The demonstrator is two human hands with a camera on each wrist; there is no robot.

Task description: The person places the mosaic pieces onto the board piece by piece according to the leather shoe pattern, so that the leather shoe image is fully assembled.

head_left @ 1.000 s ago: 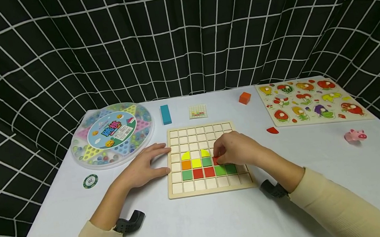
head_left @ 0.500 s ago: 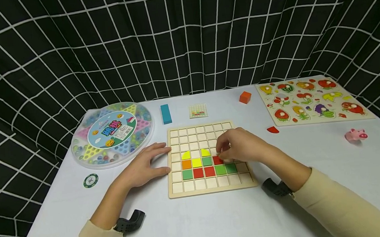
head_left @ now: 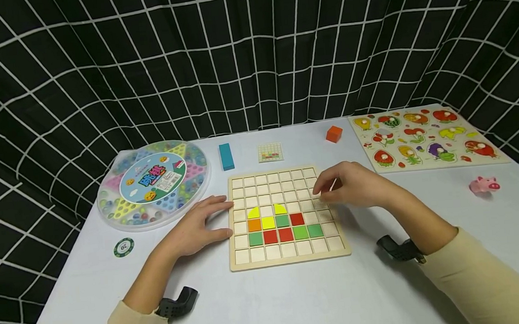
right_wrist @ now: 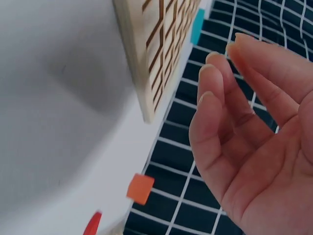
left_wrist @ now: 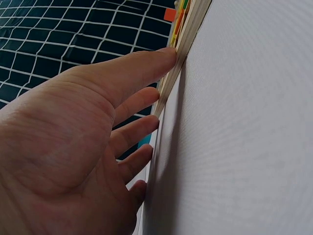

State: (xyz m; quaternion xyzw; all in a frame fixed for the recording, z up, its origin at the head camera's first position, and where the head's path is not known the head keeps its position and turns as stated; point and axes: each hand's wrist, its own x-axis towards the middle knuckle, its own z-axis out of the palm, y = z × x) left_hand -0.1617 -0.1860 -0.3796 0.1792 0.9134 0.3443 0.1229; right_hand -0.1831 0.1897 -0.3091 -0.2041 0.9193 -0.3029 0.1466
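Note:
A wooden grid board [head_left: 289, 251] lies in the middle of the table, with square tiles in two rows, among them a red tile [head_left: 297, 219], and two yellow curved-edge pieces above them. My left hand [head_left: 195, 229] rests beside the board, its fingers extended; in the left wrist view the thumb tip [left_wrist: 168, 53] touches the board's side edge. Over the board's right edge hovers my right hand [head_left: 355, 185], fingers loosely bent, with nothing held between them in the right wrist view. A red curved piece [right_wrist: 93, 223], hidden by the hand in the head view, lies on the table.
Behind the board lie a small pattern card [head_left: 270, 152], a teal block [head_left: 226, 156] and an orange cube [head_left: 334, 134]. A round marble game box [head_left: 153, 185] and a green chip [head_left: 123, 247] lie left. At right are a fruit puzzle [head_left: 427, 138] and a pink pig [head_left: 484, 185].
My right hand has let go of the red tile, which sits in its cell, and moved up and to the right. The left hand stays at the board's edge.

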